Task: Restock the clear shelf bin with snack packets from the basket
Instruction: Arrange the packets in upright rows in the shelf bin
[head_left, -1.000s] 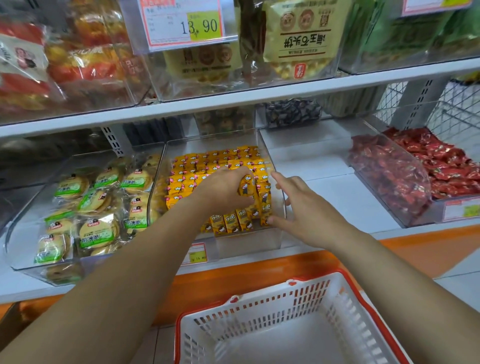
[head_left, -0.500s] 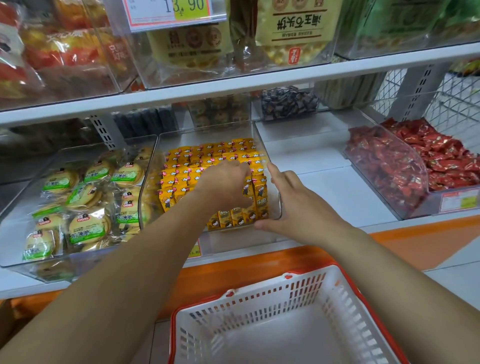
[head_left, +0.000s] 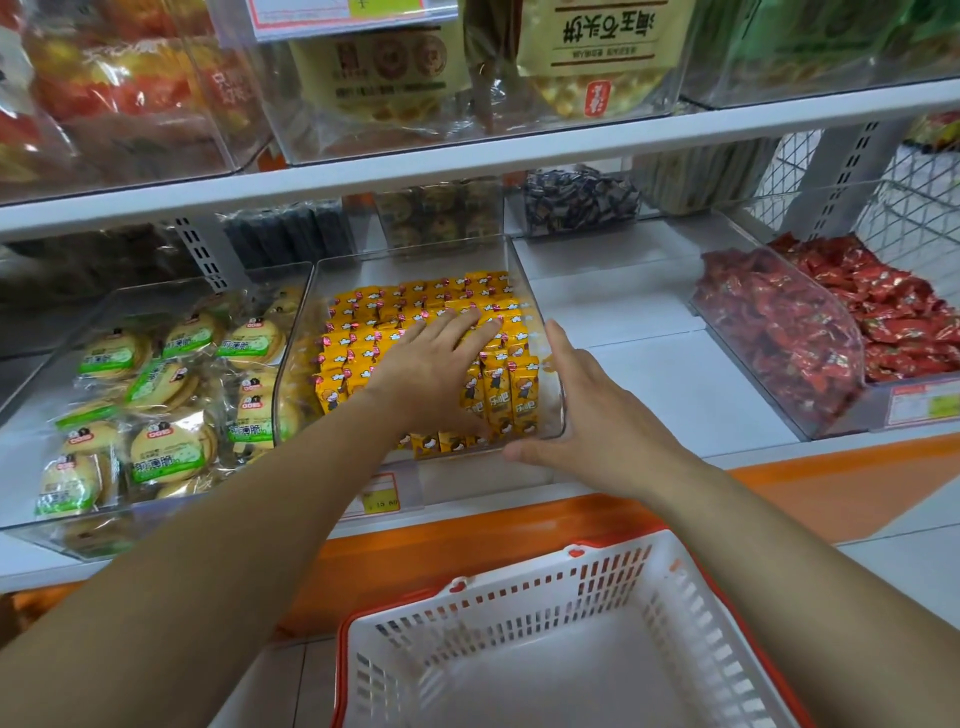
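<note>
The clear shelf bin (head_left: 524, 291) stands on the middle shelf, filled with rows of yellow snack packets (head_left: 363, 332). My left hand (head_left: 431, 369) lies flat on top of the packets inside the bin, fingers straight and spread. My right hand (head_left: 587, 421) rests against the outside of the bin's right wall and front corner, fingers extended along the plastic. Below, the white basket (head_left: 519, 592) with a red rim sits in front of the shelf; its visible inside holds no packets.
A clear bin of green-labelled round biscuits (head_left: 156, 415) stands to the left. A bin of red-wrapped sweets (head_left: 810, 332) stands at the right, with bare white shelf (head_left: 665, 374) between. The upper shelf edge (head_left: 467, 171) overhangs, and an orange shelf base (head_left: 467, 540) runs below.
My left hand has uncurled from gripping packets and now lies flat on top of them. My right hand stays against the bin's right side. The view has moved closer.
</note>
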